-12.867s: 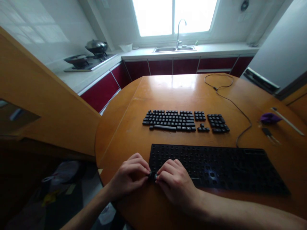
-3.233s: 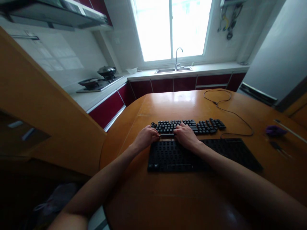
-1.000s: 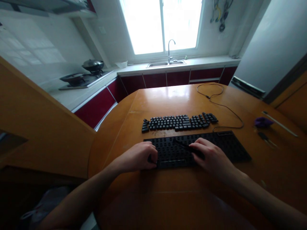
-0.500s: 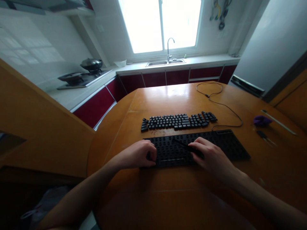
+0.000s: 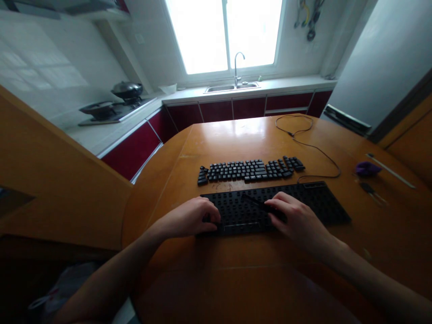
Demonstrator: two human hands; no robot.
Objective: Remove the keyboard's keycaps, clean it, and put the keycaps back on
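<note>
A black keyboard base (image 5: 232,207), its key sockets bare, lies on the wooden table before me. My left hand (image 5: 197,216) rests over its near left corner, fingers curled and thumb drawn in. What sits between those fingertips is hidden. In my right hand (image 5: 292,211), above the middle of the base, is a long black space bar keycap (image 5: 254,200), gripped at its right end and slanting up to the left. Behind the base lie rows of loose black keycaps (image 5: 238,170), with a gap in the front row.
A cable (image 5: 319,148) runs from the base to the back of the table (image 5: 229,139). On the right lie a purple cloth-like item (image 5: 367,168), a keycap puller-like tool (image 5: 371,191) and a thin white stick (image 5: 389,170). The stove and sink stand beyond.
Earlier both hands were at the loose keycaps; they have come back over the base. The space bar has left its row and is in my right hand. Recently, only slight finger motion shows.
</note>
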